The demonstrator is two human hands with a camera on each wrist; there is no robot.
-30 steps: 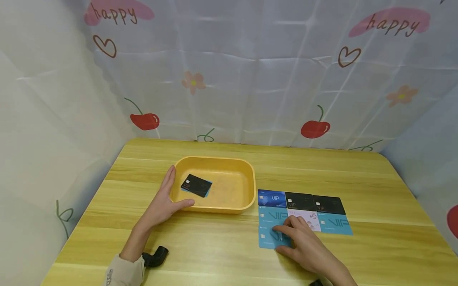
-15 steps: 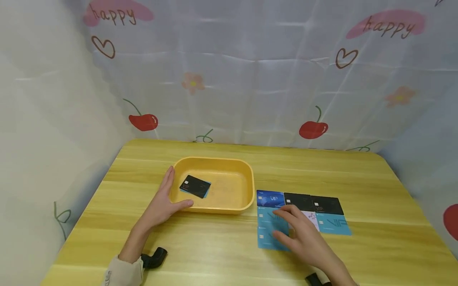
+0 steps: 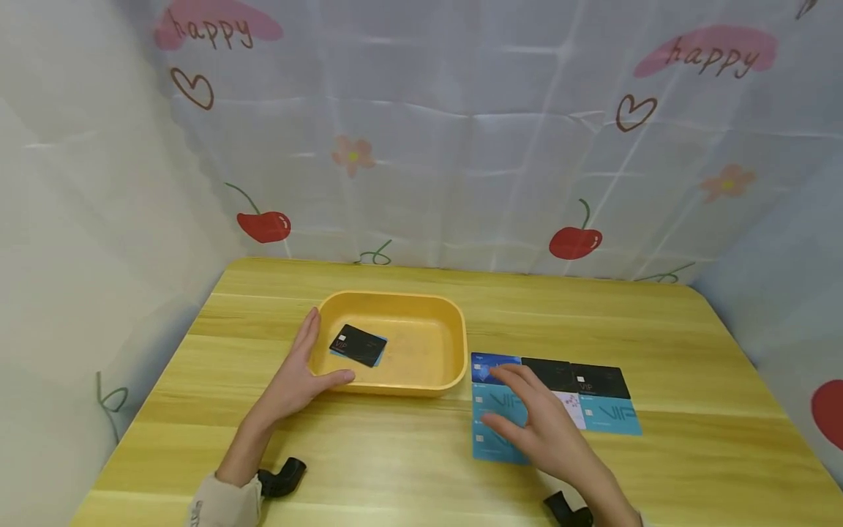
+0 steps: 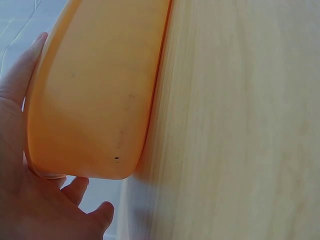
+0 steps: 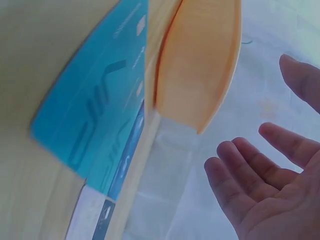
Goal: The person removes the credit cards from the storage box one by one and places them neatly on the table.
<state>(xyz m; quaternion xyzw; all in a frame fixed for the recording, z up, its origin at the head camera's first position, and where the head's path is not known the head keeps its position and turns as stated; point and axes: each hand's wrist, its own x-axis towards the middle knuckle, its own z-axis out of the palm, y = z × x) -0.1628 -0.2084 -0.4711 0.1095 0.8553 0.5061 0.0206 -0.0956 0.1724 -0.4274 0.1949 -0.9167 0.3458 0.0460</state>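
My left hand rests against the left end of a yellow plastic tray, fingers straight along that end and thumb over the near rim. In the tray, a black VIP card lies on a blue card. Over the cards at the tray's right, my right hand hovers with fingers spread and nothing in it, also seen in the right wrist view. Below it lie a dark blue card, light blue cards, and a partly hidden white floral card.
Farther right lie a black card and a light blue card, edge to edge with the others. The wooden table meets a printed curtain at the back. Black curved pieces sit by both wrists.
My right hand has lifted off the near light blue card and shifted slightly left and forward, its fingers spreading. My left hand stays at the tray.
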